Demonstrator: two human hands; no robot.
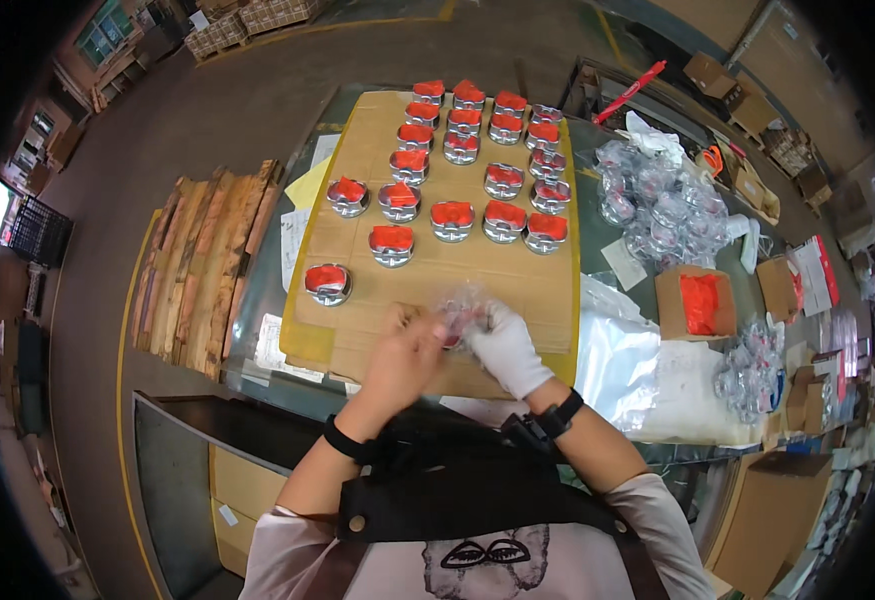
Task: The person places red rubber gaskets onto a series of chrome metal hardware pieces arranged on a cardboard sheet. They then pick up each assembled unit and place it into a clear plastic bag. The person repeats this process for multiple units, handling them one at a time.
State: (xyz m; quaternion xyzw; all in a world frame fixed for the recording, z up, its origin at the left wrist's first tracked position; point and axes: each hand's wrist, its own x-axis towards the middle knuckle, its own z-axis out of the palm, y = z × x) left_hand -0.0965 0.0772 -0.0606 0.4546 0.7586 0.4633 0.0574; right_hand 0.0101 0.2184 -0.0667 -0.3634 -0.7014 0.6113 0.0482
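Head view: your bare left hand (404, 350) and gloved right hand (502, 345) both grip a clear plastic bag (460, 305) over the near edge of the cardboard sheet (437, 270) on the table (617, 370).

Left hand (404, 345) bare, right hand (502, 345) gloved — fingers curled, pressed together.

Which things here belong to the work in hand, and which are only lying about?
In use: left hand, gloved right hand, clear bag, red-filled metal parts, cardboard sheet.
Lying about: wooden planks, small cardboard boxes, papers.
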